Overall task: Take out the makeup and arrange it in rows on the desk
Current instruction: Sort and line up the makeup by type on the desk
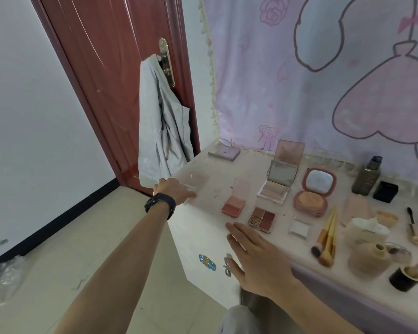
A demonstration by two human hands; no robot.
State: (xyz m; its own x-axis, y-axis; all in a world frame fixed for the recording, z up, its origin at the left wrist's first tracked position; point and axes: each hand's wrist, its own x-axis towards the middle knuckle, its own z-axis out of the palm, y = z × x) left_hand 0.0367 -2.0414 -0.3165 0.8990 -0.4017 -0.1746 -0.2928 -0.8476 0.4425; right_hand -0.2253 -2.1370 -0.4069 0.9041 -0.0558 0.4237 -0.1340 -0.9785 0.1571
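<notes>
Desk [212, 197] by the red door [106, 68]: my left hand [176, 191] grips a clear case [196, 186] at its left edge; my right hand [258, 259] hovers, fingers spread, near the front. Beyond, in rows: blush [234, 205], eyeshadow quad [262, 216], brushes [326, 239].

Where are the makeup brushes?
Head view: the makeup brushes lie on the desk's right half, just right of the small white case and in front of the round pink compact.

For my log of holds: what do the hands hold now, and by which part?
The left hand grips a clear case at its left edge. The right hand is open and holds nothing.
</notes>
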